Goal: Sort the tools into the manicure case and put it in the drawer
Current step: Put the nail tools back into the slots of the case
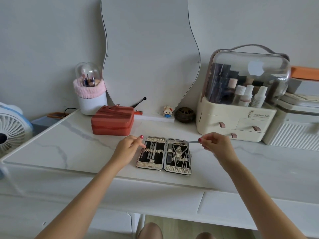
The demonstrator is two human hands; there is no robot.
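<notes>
The manicure case (164, 167) lies open flat on the white marble table top, a little back from its front edge. Both black-lined halves hold several metal tools under elastic loops. My right hand (214, 144) hovers just right of the case's far right corner and pinches a thin metal tool (193, 141) that points left over the case. My left hand (128, 147) rests at the case's left edge, fingers curled, fingertips touching the left half near its loops. A closed white drawer front (227, 207) shows under the table edge, at the lower right.
A red zipped box (112, 123) stands behind the case to the left. At the back stand a wavy mirror (151, 57), a brush holder (91, 94) and a small figurine (167, 111). A cream cosmetics organiser (241, 107) fills the right; a fan (12, 130) sits far left.
</notes>
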